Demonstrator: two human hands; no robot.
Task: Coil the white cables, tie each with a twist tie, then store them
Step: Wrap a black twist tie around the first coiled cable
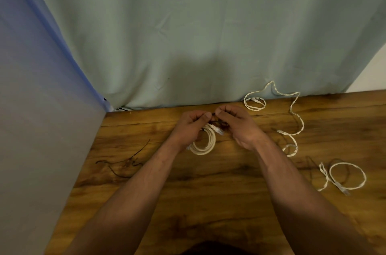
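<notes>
A coiled white cable (205, 144) hangs under my hands over the wooden table (208, 181), its clear plug (219, 131) sticking out to the right. My left hand (191, 124) grips the top of the coil and pinches one end of a black twist tie (213, 114). My right hand (236, 123) pinches the tie's other end. The thumbs nearly meet above the coil. A long loose white cable (296, 121) snakes along the back right. Another white cable (347, 175) lies in a loose loop at the right.
Several black twist ties (127, 162) lie on the table's left part. A green cloth (188, 35) hangs along the table's back edge. A grey-blue panel (41, 108) closes the left side.
</notes>
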